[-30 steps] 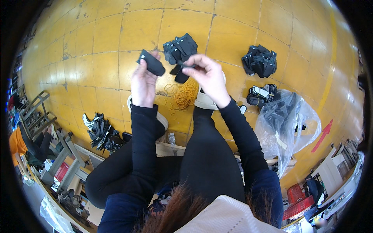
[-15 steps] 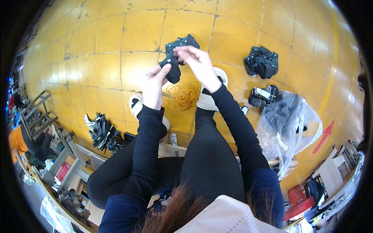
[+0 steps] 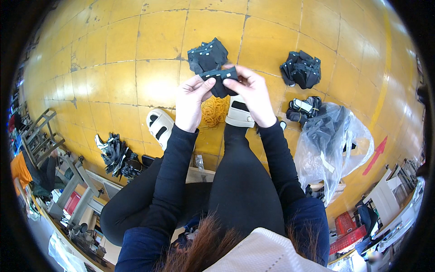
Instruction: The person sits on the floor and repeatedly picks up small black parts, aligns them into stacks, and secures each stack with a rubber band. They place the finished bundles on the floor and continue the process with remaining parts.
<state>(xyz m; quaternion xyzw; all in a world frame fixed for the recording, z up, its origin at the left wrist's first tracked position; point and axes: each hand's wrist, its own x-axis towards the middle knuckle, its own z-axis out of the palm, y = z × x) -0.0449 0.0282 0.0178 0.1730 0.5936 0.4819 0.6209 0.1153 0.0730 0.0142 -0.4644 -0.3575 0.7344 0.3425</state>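
Observation:
Both my hands pinch a small bundle of black fabric pieces [image 3: 219,87], which has a dark green upper band with small white tags. My left hand [image 3: 191,100] grips the left end between thumb and fingers. At the right end my right hand [image 3: 252,94] closes on the same band. Just beyond lies a pile of similar black pieces [image 3: 208,54] on the floor. Below the held bundle, between my sandals, is a heap of yellow rubber bands [image 3: 213,113], partly covered by my hands.
Another black fabric pile [image 3: 301,70] lies at right on the yellow floor [image 3: 118,36]. Nearer are banded black-and-white bundles [image 3: 304,108] and a clear plastic bag [image 3: 333,149]. Black strips [image 3: 117,156] lie at left. Beige sandals [image 3: 159,128] are on my feet. A person in orange [image 3: 21,170] is far left.
My right hand has come down and grasped the right end of the fabric pieces. The band is now spread level between both hands, slightly further right. My left foot has shifted.

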